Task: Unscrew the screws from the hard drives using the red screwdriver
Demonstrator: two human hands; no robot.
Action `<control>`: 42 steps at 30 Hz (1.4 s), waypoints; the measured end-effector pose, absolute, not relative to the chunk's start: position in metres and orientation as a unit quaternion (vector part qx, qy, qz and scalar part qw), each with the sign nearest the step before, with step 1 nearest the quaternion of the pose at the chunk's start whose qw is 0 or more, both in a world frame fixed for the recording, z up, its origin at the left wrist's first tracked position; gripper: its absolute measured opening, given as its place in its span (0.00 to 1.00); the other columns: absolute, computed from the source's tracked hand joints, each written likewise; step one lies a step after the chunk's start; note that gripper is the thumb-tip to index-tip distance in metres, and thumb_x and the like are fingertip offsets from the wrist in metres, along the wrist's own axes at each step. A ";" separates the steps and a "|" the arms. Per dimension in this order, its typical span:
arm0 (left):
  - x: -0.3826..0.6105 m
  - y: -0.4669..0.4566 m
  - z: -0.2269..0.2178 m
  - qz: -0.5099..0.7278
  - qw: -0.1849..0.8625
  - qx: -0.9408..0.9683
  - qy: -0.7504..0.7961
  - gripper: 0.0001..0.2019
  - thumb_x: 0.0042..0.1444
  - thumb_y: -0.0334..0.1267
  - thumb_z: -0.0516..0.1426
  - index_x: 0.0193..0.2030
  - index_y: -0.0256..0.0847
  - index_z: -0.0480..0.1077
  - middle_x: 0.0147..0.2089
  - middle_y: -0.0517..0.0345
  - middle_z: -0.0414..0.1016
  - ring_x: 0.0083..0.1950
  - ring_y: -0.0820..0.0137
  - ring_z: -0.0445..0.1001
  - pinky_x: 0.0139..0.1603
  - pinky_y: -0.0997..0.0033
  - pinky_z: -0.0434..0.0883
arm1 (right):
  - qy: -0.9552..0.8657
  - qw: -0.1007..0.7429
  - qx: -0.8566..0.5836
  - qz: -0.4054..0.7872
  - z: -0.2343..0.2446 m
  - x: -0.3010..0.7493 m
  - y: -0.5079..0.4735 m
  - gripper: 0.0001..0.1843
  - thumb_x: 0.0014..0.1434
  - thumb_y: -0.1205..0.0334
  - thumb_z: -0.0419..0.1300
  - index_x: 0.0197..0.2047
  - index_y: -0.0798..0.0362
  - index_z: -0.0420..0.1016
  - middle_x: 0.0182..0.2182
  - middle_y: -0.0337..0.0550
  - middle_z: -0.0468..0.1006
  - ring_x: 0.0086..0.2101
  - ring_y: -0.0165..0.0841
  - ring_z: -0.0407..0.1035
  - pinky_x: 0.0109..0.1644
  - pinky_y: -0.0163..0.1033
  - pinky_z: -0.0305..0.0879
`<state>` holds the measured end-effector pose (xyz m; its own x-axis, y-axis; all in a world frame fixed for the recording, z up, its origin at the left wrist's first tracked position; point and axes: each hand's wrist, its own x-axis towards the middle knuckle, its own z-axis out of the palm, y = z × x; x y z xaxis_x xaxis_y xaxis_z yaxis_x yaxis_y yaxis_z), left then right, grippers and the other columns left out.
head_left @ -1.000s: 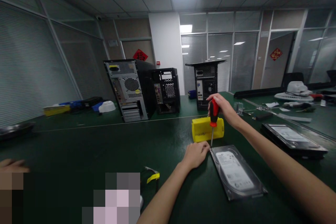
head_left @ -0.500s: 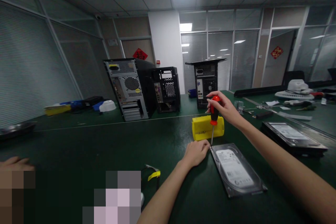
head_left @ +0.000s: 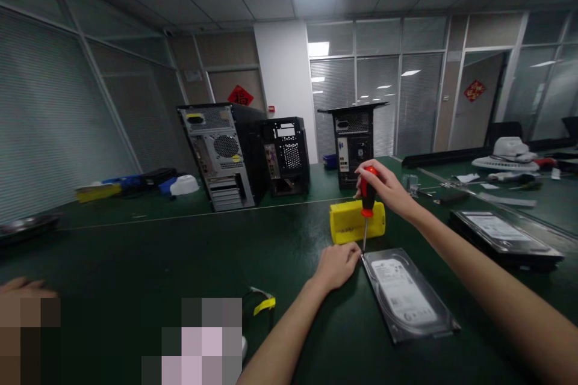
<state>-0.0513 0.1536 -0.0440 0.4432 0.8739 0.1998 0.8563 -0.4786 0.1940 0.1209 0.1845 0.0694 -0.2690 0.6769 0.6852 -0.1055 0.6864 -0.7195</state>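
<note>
"What is the right hand [head_left: 380,184] gripping?"

"A red-and-black screwdriver [head_left: 368,207]. The fingers wrap its handle, and the shaft points down, nearly upright, at the far left corner of a hard disk drive [head_left: 405,295]."

"Where does that drive lie?"

"Flat on the green desk [head_left: 189,261], label up, at near right."

"And the left hand [head_left: 335,267]?"

"It rests on the desk just left of the drive, fingers curled in narrow, their ends beside the screwdriver's tip. Whether they pinch anything cannot be told; nor can contact between tip and drive."

"What surrounds them?"

"A yellow plastic box [head_left: 348,218] sits just beyond the drive. Farther back stand a large computer tower [head_left: 226,147] at left, a smaller computer tower [head_left: 291,156] beside it and a third computer tower [head_left: 356,137] to the right. A second hard disk drive [head_left: 501,234] occupies the right side."

"Anyone else?"

"Another person's hand [head_left: 27,289] appears at the near left edge, partly pixelated, its grip unclear."
</note>
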 end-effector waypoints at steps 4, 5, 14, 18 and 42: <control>-0.051 0.154 -0.045 0.134 0.036 0.846 0.515 0.18 0.60 0.46 0.40 0.41 0.47 0.68 0.40 0.60 0.74 0.41 0.66 0.72 0.40 0.70 0.64 | -0.727 0.563 -0.201 0.338 0.070 0.122 0.183 0.12 0.58 0.53 0.50 0.41 0.51 0.63 0.28 0.37 0.69 0.26 0.29 0.69 0.32 0.37 0.69; -0.051 0.154 -0.045 0.134 0.038 0.845 0.516 0.18 0.60 0.46 0.40 0.41 0.47 0.68 0.40 0.60 0.74 0.41 0.66 0.72 0.40 0.70 0.64 | -0.728 0.562 -0.202 0.337 0.070 0.123 0.182 0.12 0.58 0.53 0.50 0.41 0.51 0.63 0.28 0.38 0.69 0.27 0.29 0.69 0.33 0.38 0.69; -0.051 0.151 -0.044 0.138 0.048 0.846 0.513 0.18 0.60 0.47 0.39 0.42 0.47 0.68 0.40 0.60 0.74 0.40 0.66 0.72 0.40 0.70 0.64 | -0.738 0.557 -0.207 0.321 0.069 0.126 0.181 0.13 0.58 0.54 0.51 0.43 0.51 0.63 0.32 0.40 0.70 0.29 0.30 0.69 0.36 0.40 0.69; -0.053 0.152 -0.044 0.141 0.042 0.849 0.508 0.19 0.60 0.47 0.38 0.41 0.47 0.68 0.40 0.60 0.74 0.39 0.66 0.72 0.38 0.70 0.65 | -0.735 0.561 -0.209 0.318 0.071 0.125 0.181 0.12 0.56 0.54 0.54 0.40 0.52 0.64 0.33 0.40 0.70 0.29 0.29 0.69 0.35 0.40 0.69; -0.051 0.151 -0.042 0.142 0.046 0.845 0.514 0.19 0.60 0.48 0.40 0.41 0.47 0.68 0.40 0.59 0.74 0.40 0.65 0.72 0.38 0.70 0.65 | -0.736 0.557 -0.230 0.308 0.071 0.124 0.181 0.13 0.55 0.53 0.55 0.41 0.51 0.63 0.32 0.40 0.72 0.29 0.32 0.71 0.34 0.39 0.69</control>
<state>-0.0508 0.1510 -0.0415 0.4318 0.8810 0.1932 0.8551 -0.4680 0.2233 0.1241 0.1811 0.0706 -0.2735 0.6825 0.6778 -0.0049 0.7037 -0.7105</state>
